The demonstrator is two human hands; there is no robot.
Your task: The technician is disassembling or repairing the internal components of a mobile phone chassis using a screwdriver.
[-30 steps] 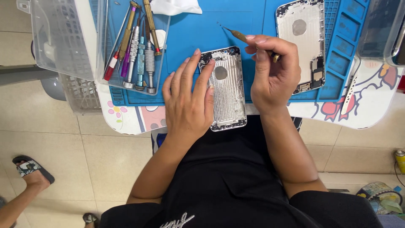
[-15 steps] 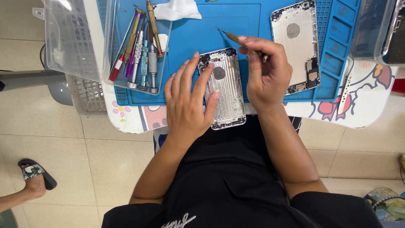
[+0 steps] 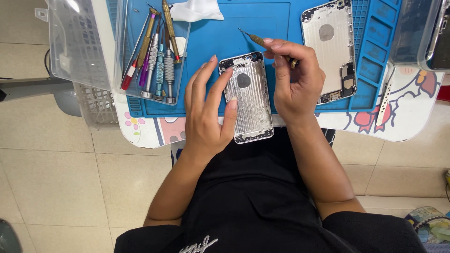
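Since the earlier frame your hands barely shifted; a foot at lower left left view. Head view: your left hand lay flat, fingers spread, on the left edge of the silver phone housing at frame centre on the blue mat. Your right hand pinched a thin screwdriver above the housing's top. A second housing lay upper right, a clear tool tray upper left.

left hand: flat, fingers spread toward 12 o'clock
right hand: fingers pinched (wrist bent), at 3 o'clock of left
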